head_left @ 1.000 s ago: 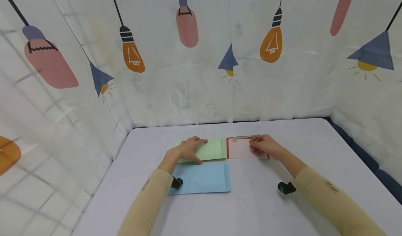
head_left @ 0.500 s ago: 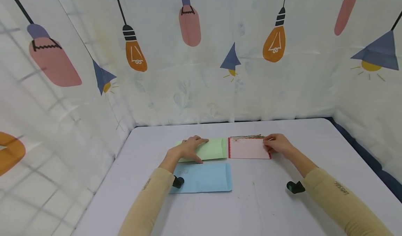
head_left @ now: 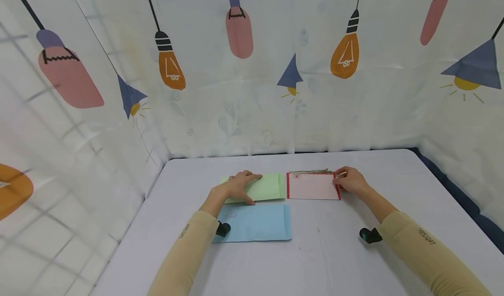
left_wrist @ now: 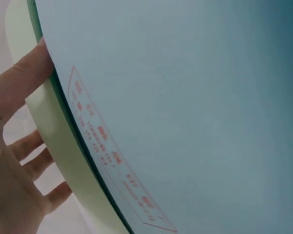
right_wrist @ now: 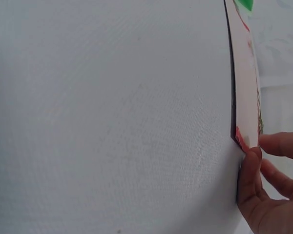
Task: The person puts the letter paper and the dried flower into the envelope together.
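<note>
My left hand [head_left: 237, 186] lies with spread fingers on a light green envelope [head_left: 265, 187], its thumb near the lower edge. Just below is a light blue envelope [head_left: 256, 224], whose red printed box shows in the left wrist view. To the right of the green one lies a pink card [head_left: 311, 186] with red side edges. Thumb and bent fingers of my right hand [head_left: 349, 180] grip its right end near the upper corner; the right wrist view shows the thumb [right_wrist: 250, 168] against that end. Thin brownish-green sprigs [head_left: 315, 171] run along the card's far edge.
Everything lies flat on a white-covered table [head_left: 323, 261]. A patterned curtain [head_left: 252, 112] hangs behind the far edge and at both sides. Small dark crumbs dot the cloth right of the blue envelope. A black wrist camera [head_left: 370, 235] sits below the right sleeve.
My right hand has moved right, from the upper part of the pink card to its right end, uncovering more of the sprigs. The left hand has stayed on the green envelope.
</note>
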`<action>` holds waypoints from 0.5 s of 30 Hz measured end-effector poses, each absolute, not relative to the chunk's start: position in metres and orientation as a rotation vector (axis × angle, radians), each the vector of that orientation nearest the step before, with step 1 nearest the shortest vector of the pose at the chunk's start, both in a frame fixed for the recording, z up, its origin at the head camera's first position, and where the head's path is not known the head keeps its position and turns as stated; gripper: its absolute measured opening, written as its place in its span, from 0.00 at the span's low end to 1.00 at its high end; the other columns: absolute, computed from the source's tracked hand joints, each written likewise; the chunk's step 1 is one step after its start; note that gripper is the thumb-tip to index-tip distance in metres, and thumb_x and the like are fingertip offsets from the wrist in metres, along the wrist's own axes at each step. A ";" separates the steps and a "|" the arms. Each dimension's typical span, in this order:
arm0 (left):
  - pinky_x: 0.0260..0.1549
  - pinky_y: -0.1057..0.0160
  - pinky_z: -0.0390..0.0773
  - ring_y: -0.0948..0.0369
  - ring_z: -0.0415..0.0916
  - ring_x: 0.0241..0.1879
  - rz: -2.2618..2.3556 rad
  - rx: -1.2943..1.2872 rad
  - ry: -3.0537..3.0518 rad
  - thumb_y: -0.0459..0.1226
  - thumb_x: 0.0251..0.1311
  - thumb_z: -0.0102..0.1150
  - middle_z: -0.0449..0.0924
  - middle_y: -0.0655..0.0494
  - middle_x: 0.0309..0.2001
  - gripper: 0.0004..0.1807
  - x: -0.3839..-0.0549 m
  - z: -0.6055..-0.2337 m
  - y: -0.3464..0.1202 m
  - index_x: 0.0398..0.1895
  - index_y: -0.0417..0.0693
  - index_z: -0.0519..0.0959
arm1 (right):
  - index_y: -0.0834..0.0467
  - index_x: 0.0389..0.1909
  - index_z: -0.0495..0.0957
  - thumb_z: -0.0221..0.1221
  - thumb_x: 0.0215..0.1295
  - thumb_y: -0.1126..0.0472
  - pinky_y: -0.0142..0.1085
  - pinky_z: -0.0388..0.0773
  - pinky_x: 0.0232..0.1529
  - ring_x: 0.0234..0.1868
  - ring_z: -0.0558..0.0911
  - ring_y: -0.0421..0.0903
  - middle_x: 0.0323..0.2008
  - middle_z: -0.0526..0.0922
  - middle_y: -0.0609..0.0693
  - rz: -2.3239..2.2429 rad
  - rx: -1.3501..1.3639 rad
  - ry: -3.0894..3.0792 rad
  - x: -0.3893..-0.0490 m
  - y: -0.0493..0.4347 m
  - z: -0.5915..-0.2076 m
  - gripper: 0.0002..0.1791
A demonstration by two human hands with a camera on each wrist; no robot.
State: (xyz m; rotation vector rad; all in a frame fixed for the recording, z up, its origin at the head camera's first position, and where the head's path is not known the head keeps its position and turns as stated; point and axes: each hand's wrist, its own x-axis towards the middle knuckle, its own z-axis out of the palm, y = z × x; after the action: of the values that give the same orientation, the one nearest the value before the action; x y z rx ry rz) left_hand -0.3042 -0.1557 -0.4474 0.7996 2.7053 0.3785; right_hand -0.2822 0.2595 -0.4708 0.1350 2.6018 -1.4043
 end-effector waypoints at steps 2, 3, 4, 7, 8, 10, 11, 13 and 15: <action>0.64 0.38 0.61 0.48 0.60 0.70 0.375 0.801 2.705 0.49 0.51 0.80 0.63 0.47 0.72 0.52 -0.304 -0.447 -0.156 0.80 0.60 0.63 | 0.73 0.61 0.69 0.60 0.72 0.63 0.34 0.80 0.33 0.31 0.80 0.43 0.46 0.79 0.63 -1.385 0.122 2.614 -0.282 0.259 -0.471 0.23; 0.64 0.38 0.61 0.48 0.60 0.70 0.372 0.800 2.704 0.49 0.51 0.80 0.63 0.47 0.72 0.52 -0.304 -0.447 -0.156 0.80 0.60 0.63 | 0.73 0.61 0.70 0.60 0.71 0.63 0.34 0.79 0.32 0.31 0.79 0.44 0.45 0.79 0.63 -1.374 0.115 2.623 -0.282 0.259 -0.470 0.24; 0.64 0.38 0.61 0.48 0.60 0.70 0.368 0.799 2.705 0.49 0.52 0.80 0.63 0.47 0.72 0.52 -0.304 -0.447 -0.156 0.80 0.60 0.63 | 0.73 0.61 0.70 0.61 0.71 0.63 0.34 0.79 0.32 0.31 0.79 0.44 0.44 0.79 0.63 -1.362 0.108 2.631 -0.282 0.258 -0.470 0.24; 0.64 0.38 0.62 0.49 0.61 0.70 0.369 0.792 2.708 0.49 0.51 0.80 0.63 0.48 0.71 0.52 -0.305 -0.448 -0.155 0.80 0.60 0.63 | 0.73 0.62 0.70 0.61 0.70 0.63 0.35 0.77 0.31 0.30 0.78 0.44 0.41 0.80 0.60 -1.323 0.089 2.659 -0.282 0.257 -0.469 0.25; 0.64 0.38 0.62 0.49 0.61 0.70 0.366 0.792 2.708 0.50 0.51 0.80 0.63 0.48 0.71 0.52 -0.305 -0.448 -0.155 0.80 0.60 0.63 | 0.73 0.62 0.70 0.61 0.70 0.63 0.35 0.77 0.31 0.30 0.78 0.44 0.40 0.80 0.60 -1.306 0.081 2.671 -0.282 0.257 -0.468 0.25; 0.64 0.38 0.62 0.49 0.61 0.70 0.364 0.792 2.709 0.50 0.51 0.80 0.63 0.48 0.71 0.52 -0.305 -0.447 -0.155 0.80 0.60 0.63 | 0.74 0.62 0.70 0.61 0.69 0.63 0.36 0.75 0.31 0.29 0.77 0.45 0.39 0.80 0.59 -1.270 0.066 2.695 -0.282 0.256 -0.468 0.26; 0.64 0.38 0.62 0.49 0.61 0.70 0.366 0.791 2.709 0.50 0.51 0.80 0.63 0.47 0.72 0.52 -0.305 -0.447 -0.155 0.80 0.60 0.63 | 0.73 0.62 0.71 0.62 0.69 0.63 0.36 0.75 0.31 0.29 0.77 0.46 0.39 0.79 0.59 -1.253 0.063 2.706 -0.282 0.256 -0.468 0.26; 0.64 0.38 0.61 0.48 0.60 0.70 0.369 0.786 2.710 0.50 0.51 0.80 0.63 0.47 0.72 0.52 -0.305 -0.448 -0.155 0.80 0.60 0.63 | 0.73 0.61 0.72 0.63 0.68 0.63 0.37 0.75 0.32 0.31 0.77 0.48 0.40 0.79 0.61 -1.212 0.049 2.731 -0.282 0.256 -0.469 0.26; 0.65 0.37 0.61 0.48 0.60 0.70 0.374 0.780 2.709 0.50 0.51 0.80 0.63 0.47 0.72 0.52 -0.305 -0.448 -0.155 0.79 0.60 0.63 | 0.73 0.60 0.73 0.64 0.66 0.63 0.38 0.76 0.34 0.35 0.78 0.51 0.42 0.79 0.62 -1.176 0.035 2.755 -0.283 0.255 -0.470 0.25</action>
State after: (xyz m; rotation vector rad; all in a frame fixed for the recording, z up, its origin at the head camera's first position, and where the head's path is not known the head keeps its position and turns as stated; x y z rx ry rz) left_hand -0.3047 -0.1550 -0.4482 0.7802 2.7086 0.3739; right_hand -0.2826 0.2551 -0.4698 0.0353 2.7547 -1.1761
